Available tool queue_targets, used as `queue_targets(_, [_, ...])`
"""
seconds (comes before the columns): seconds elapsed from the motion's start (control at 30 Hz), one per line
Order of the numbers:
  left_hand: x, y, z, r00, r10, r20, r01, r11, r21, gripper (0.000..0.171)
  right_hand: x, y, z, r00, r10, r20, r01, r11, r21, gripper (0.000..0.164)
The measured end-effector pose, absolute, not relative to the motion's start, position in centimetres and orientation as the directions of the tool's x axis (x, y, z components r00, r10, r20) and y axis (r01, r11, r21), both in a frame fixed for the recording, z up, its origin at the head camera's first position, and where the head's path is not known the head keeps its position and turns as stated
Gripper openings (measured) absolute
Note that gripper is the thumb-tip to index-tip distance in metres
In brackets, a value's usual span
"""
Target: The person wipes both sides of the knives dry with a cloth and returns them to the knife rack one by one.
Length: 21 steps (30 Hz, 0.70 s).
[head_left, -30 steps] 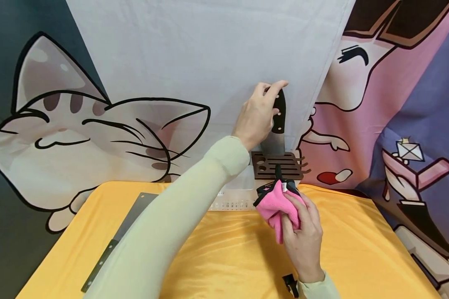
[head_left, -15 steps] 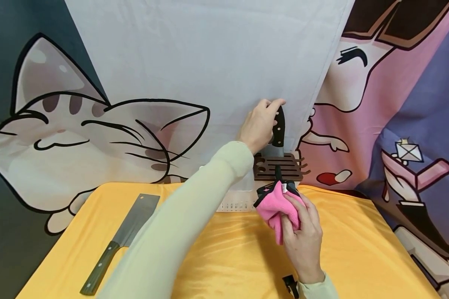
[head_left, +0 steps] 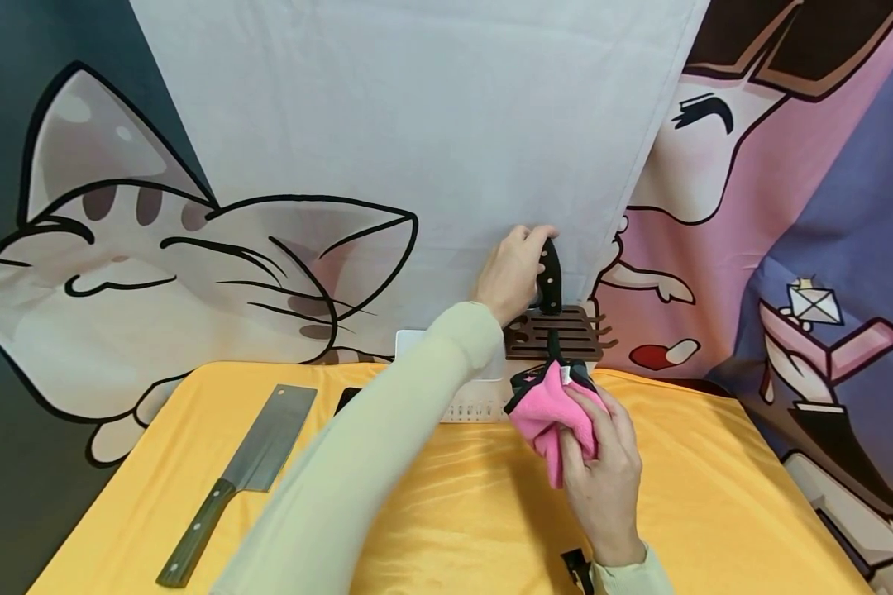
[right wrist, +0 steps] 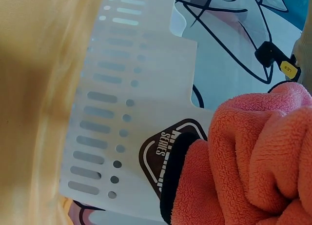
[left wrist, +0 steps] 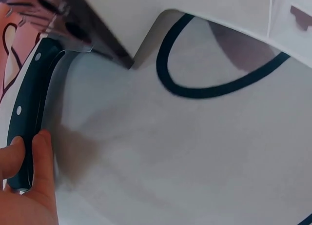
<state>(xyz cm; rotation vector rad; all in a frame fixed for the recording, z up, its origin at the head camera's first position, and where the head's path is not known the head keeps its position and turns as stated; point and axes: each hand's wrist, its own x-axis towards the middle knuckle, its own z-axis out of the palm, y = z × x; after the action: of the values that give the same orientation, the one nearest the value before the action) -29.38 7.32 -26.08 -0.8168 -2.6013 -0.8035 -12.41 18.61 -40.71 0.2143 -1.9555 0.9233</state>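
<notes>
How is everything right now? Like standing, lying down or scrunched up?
Brown rack: slotted top facing up
Black-handled knife: upright, blade mostly hidden in the rack
Cleaver: lying flat
Pink cloth: bunched up
Yellow cloth: spread out, slightly wrinkled
Left grip: holding the knife's handle
Right grip: holding the pink cloth

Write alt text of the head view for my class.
A person's left grip holds a black-handled knife blade-down at a brown slotted rack; the right grip holds a pink cloth. A cleaver lies on the yellow tablecloth.
</notes>
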Motion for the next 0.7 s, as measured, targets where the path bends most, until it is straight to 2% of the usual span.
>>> queue_targets(0.23, [-29.5, 6.9, -26.8, -0.82, 0.391, 0.418, 0.564, 0.676, 0.475, 0.052, -12.2, 18.5, -40.7, -0.563, 0.206, 0.801, -0.484, 0.702, -0.522, 0.042])
queue_targets(0.37, [-29.6, 6.6, -26.9, -0.821, 0.393, 0.414, 0.561, 0.689, 0.459, 0.049, -12.2, 18.5, -40.6, -0.577, 0.199, 0.792, -0.477, 0.705, -0.525, 0.042])
queue_targets(0.7, [-29.0, 5.0, -27.4, -0.797, 0.4, 0.451, 0.585, 0.697, 0.415, 0.06, -12.1, 18.5, -40.6, -0.593, 0.195, 0.781, -0.465, 0.709, -0.53, 0.041])
